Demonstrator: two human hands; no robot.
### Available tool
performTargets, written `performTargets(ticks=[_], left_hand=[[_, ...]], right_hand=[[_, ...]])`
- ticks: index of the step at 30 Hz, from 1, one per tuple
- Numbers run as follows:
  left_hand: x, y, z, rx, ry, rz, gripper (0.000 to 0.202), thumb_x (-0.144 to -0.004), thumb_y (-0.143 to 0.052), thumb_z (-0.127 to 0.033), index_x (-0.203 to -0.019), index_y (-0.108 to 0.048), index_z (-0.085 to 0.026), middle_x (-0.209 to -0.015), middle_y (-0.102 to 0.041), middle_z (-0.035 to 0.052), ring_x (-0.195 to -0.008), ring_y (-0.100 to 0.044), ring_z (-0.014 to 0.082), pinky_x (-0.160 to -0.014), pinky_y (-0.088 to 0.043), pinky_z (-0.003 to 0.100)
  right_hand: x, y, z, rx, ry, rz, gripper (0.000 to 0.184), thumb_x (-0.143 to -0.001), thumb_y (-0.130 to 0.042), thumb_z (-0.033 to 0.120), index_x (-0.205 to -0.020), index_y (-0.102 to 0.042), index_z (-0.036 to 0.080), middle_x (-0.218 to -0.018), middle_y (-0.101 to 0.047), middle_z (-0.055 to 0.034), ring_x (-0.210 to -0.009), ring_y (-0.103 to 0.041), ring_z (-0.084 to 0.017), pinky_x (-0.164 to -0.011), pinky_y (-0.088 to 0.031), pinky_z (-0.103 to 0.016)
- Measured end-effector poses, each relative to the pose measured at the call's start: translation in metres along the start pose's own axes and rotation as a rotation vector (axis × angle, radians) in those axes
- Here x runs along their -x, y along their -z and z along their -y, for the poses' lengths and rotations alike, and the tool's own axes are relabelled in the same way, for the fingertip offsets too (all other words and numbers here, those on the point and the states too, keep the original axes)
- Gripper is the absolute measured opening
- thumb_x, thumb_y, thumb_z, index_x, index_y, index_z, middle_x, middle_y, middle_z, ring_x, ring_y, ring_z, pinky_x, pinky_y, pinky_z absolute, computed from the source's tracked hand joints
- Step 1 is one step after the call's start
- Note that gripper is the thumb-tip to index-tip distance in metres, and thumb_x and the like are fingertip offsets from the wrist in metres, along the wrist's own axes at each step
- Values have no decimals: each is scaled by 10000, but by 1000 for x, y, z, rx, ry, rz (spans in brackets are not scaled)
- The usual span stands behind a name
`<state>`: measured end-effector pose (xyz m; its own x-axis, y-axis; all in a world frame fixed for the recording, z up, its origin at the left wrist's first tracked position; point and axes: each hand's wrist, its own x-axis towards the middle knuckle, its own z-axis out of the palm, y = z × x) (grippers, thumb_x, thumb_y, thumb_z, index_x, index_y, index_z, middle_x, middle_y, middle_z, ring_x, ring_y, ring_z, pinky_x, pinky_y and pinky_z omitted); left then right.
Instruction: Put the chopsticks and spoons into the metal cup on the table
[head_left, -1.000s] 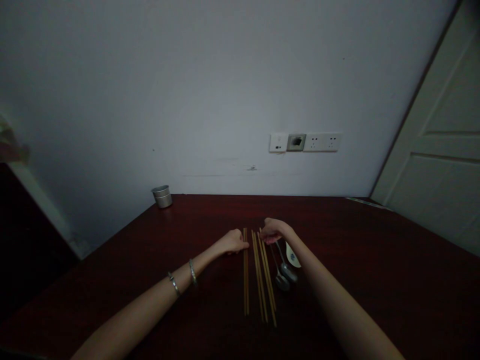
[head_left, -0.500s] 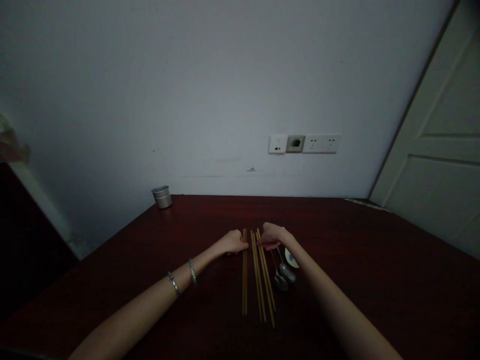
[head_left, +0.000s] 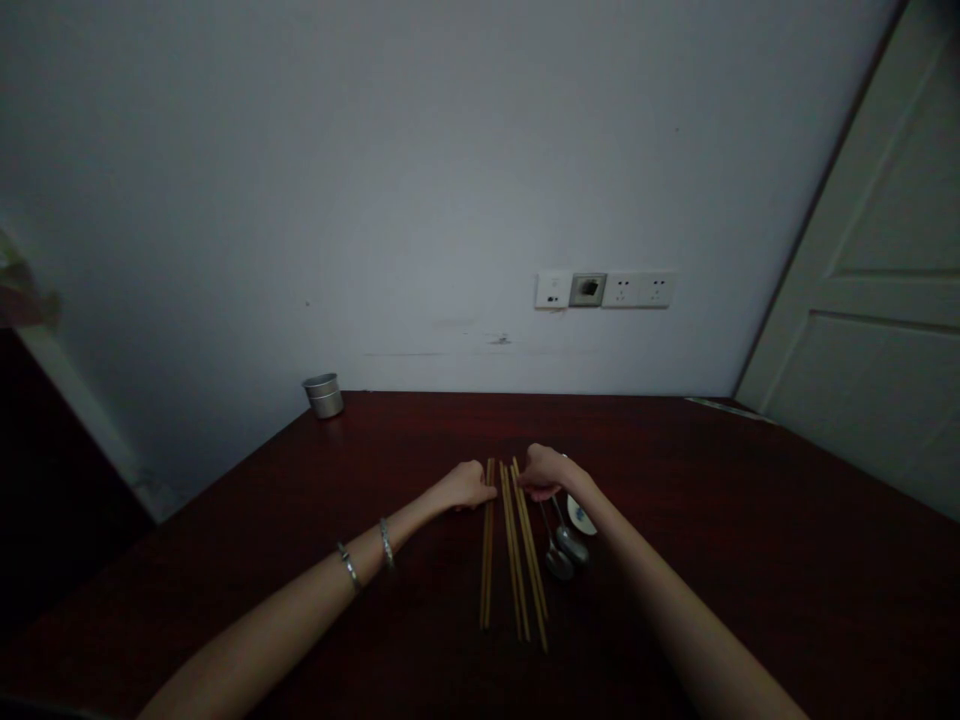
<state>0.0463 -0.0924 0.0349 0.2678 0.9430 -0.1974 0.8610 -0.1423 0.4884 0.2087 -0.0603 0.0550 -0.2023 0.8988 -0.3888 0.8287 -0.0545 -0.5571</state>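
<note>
My left hand (head_left: 466, 486) is closed, thumb and finger around the upper part of the left pair of chopsticks (head_left: 486, 570). A middle pair of chopsticks (head_left: 514, 560) lies beside them, between my hands. My right hand (head_left: 541, 472) has its fingers curled down and pinches the upper part of the right pair of chopsticks (head_left: 534, 570); its fingertips are partly hidden. Two metal spoons (head_left: 573, 546) lie just right of the chopsticks, bowls toward me, handles running under my right hand. Beside my right wrist is a white piece with a blue pattern (head_left: 580, 516), partly covered.
A metal cup (head_left: 324, 396) stands at the far left corner of the dark red table (head_left: 405, 425). Behind the table is a wall with sockets (head_left: 637, 290). A pale door (head_left: 877, 290) is on the right, and a thin strip (head_left: 727, 408) lies along the far right edge.
The lower ends of the left pair have swung slightly left. Both hands stay almost where they were, and the view has shifted a little.
</note>
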Motion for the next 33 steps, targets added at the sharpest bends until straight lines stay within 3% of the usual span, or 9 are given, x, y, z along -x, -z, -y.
performTargets(ticks=[8,20,33], left_hand=[[2,1,-6,0,10,0,256,-682,-450,-278,-456,-450,-159,-359,-432,-16,-283,-382,81,-322,-299,191],[6,1,-15,19,-10,17,261,-682,-449,-294,-457,-430,-164,-368,-426,-21,-276,-384,85,-300,-299,191],[6,0,-14,-9,-6,28,278,-698,-440,-297,-459,-446,-155,-393,-457,-6,-290,-403,88,-337,-344,204]], right_hand=[[4,-2,-1,49,-26,134,169,-642,-592,157,-492,-529,113,-358,-515,13,-320,-483,-74,-376,-413,-164],[23,-3,9,58,-10,121,178,-652,-566,137,-480,-520,120,-317,-470,36,-297,-437,-51,-370,-370,-145],[15,-6,4,44,1,135,213,-653,-502,87,-443,-503,120,-321,-478,25,-282,-415,-55,-362,-379,-165]])
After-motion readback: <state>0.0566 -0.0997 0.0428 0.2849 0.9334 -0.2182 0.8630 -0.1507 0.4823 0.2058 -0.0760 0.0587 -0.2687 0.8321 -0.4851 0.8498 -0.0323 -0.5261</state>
